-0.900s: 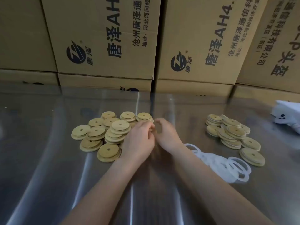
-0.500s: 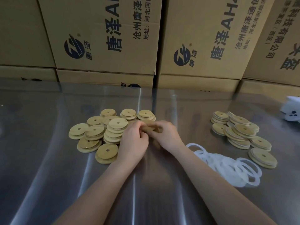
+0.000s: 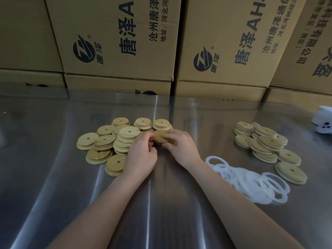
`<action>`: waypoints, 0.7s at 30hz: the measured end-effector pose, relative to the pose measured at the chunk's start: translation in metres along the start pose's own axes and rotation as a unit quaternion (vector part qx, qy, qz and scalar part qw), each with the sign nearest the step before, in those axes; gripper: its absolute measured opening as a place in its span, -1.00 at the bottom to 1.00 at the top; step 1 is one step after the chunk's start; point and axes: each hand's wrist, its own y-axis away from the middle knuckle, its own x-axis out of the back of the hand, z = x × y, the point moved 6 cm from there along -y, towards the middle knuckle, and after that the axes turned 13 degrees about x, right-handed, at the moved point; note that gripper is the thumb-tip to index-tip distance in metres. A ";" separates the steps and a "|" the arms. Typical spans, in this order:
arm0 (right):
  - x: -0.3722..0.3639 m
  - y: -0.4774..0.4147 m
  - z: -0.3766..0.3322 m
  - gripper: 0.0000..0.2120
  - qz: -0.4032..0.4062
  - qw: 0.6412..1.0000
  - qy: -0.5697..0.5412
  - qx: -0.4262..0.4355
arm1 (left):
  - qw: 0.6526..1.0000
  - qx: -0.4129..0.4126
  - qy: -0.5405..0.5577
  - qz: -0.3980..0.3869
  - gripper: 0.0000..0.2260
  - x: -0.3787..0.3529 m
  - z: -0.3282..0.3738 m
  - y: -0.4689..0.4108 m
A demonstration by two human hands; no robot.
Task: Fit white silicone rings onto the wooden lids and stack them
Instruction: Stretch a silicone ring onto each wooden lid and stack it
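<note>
Head view: 2 bare forearms reach in from the bottom edge over a shiny metal table [image 3: 53, 194]. To the right of the right forearm, a loose heap of white rings [image 3: 248, 180] lies flat on the table, the rings overlapping one another. Further out, near the middle, the left hand [image 3: 142, 155] and right hand [image 3: 181, 146] meet around 1 wooden lid [image 3: 160, 136], held just above the table. The left hand's curled fingers pinch the lid's left edge, and the right hand's fingers curl over its right side with the thumb under the near edge. Whether a ring is on this lid cannot be told, as the fingers cover its rim. Just left of the hands and partly behind them sits a pile of lids [image 3: 106, 141], each a round disc with a small centre hole, some stacked several high, some single. Well apart on the right, beyond the rings, is a second pile of lids [image 3: 265, 146], lying in short, leaning stacks. A white object [image 3: 323, 123] shows at the right edge, cut off by the frame. At the back, a wall of cardboard boxes [image 3: 116, 42] printed with dark lettering and a round logo stands along the table's far edge.
</note>
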 end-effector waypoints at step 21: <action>0.052 0.044 -0.028 -0.67 0.106 0.933 -0.342 -0.044 | 0.957 0.043 0.273 -0.089 -0.73 0.000 0.021 0.030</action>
